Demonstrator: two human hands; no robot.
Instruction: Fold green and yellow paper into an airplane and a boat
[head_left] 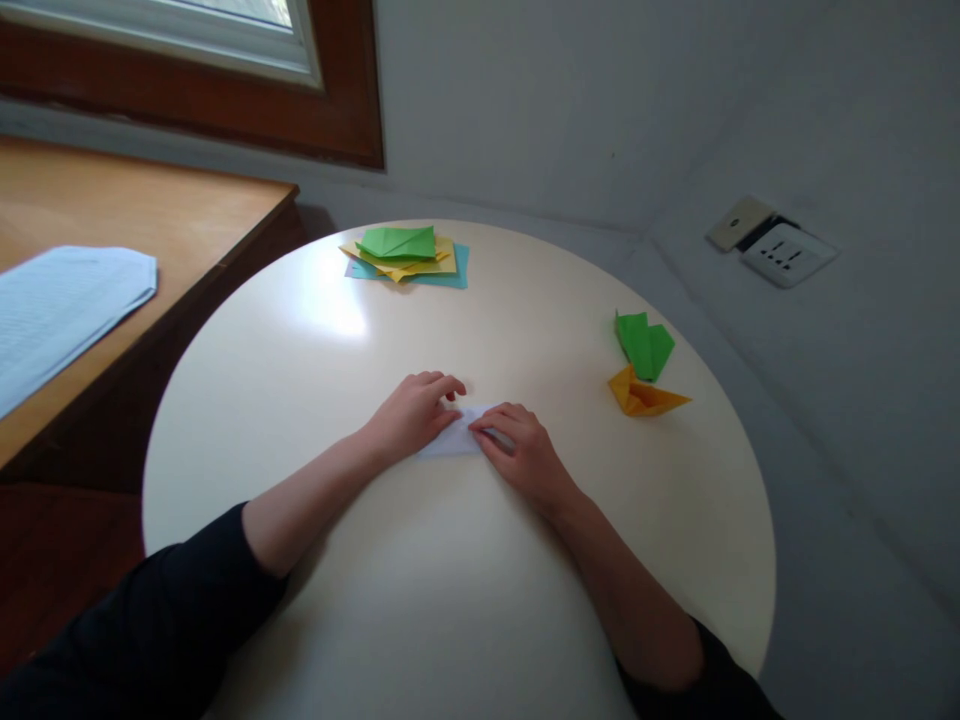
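Observation:
A small folded white paper (456,437) lies flat near the middle of the round cream table (300,340). My left hand (415,410) rests on its left part with fingers curled down onto it. My right hand (520,452) presses on its right part, fingertips pinching or creasing an edge. Both hands cover much of the paper, so its shape is partly hidden.
A stack of coloured paper sheets (409,257) with a green folded piece on top sits at the table's far edge. A green folded figure (643,344) and an orange one (643,394) lie at the right. A wooden desk (150,215) with printed paper (60,310) stands at the left.

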